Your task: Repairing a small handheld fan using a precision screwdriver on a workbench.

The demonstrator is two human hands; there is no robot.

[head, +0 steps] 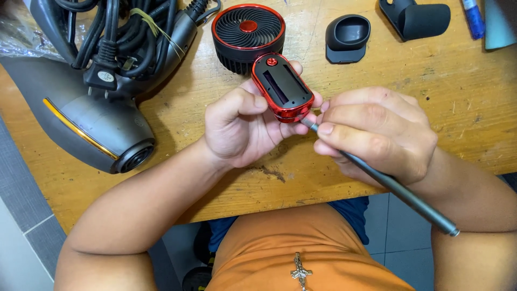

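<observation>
The left hand point(242, 126) is curled shut around a small red-rimmed oval casing point(281, 86), thumb and fingers clamped on its lower end and sides, with the black inner face turned up toward the camera. The casing is held clear of the wooden bench point(463, 108), near picture centre. Its long axis runs from about 11 o'clock to 5 o'clock, with a red button at the 11 o'clock end.

The right hand point(377, 132) is closed in a pencil grip on a slim grey screwdriver point(398, 188). The tool's shaft runs from 4 o'clock, where its butt projects past the wrist, up to 10 o'clock, where the tip meets the casing's lower edge at its 5 o'clock end. The casing therefore lies at 10 o'clock from the right fingertips point(326, 129), just beside them; the tip's exact seat is hidden by the rim and fingers.

Both hands are on the work; the left bears it, the right addresses it.

On the bench: a round black fan head with a red ring point(247, 32) at 12 o'clock of the casing, touching nothing; a black oval cup point(348, 36) at 1 o'clock; a grey hair dryer with bundled cord point(91, 102) at 9 o'clock, well apart.
</observation>
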